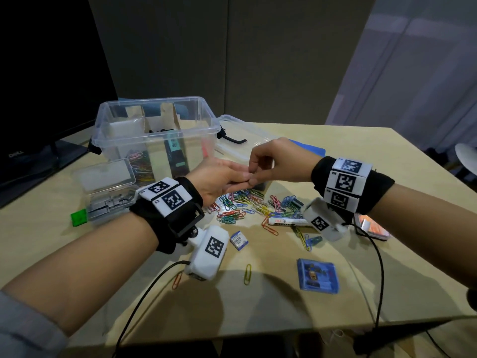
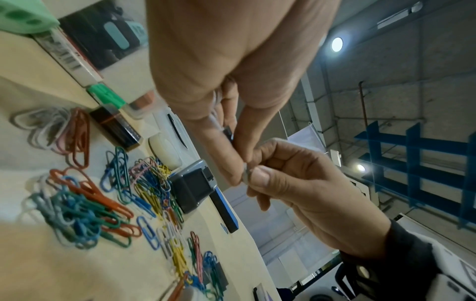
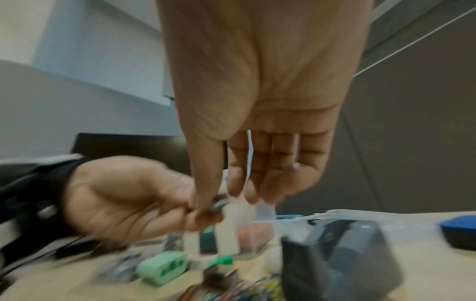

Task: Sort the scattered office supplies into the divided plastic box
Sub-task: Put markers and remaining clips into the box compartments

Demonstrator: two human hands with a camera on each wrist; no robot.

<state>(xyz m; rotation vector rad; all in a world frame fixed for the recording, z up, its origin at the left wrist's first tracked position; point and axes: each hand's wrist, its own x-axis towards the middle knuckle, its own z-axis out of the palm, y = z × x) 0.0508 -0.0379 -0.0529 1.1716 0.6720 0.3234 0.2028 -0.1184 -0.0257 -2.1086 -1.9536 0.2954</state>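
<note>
Both hands are up over the tabletop [image 1: 361, 161] right now, meeting just in front of the clear plastic box [image 1: 154, 130]: the right hand [image 1: 278, 161] has thumb and forefinger pinched on a small grey item [image 2: 246, 174], and the left hand [image 1: 222, 177] has its fingertips pinched on the same piece from below, so it looks like a handover or a fiddle with 1 tiny thing; what it is, too small to tell. Progress check: the box already has colored paper clips [image 1: 139, 161] in 1 section, a teal-and-black item [image 1: 175, 151] in the next, and something white at the back left. Plenty left, though: a big heap of paper clips [image 1: 242, 202] sits under the hands, with strays nearer the front edge, a small blue case [image 1: 317, 276], a little labeled packet [image 1: 239, 240] and a green block [image 1: 78, 217] outside the box. I'd call it early to midway, with most of the sorting to come.
</note>
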